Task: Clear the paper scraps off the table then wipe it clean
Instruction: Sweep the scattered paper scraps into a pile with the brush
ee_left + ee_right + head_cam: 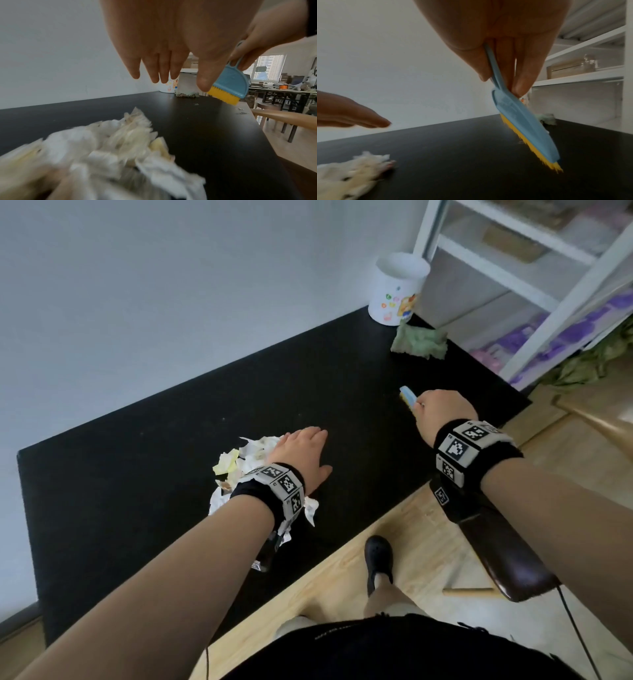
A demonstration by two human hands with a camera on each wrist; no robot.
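Right wrist: right hand (496, 44) pinches brush (527, 129), bristles tilted down | left hand (301, 453) spread flat

Scraps (239, 463) lie left on the table (144, 474) — cloth (419, 344) far right, before the cup (394, 289).

The left hand (301, 451) and wristband hide part of the paper scraps (236, 463), which blur in both wrist views.

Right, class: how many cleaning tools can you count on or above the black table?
2: the small blue brush held in the right hand, and the green cloth beside the white cup. None seems hidden.
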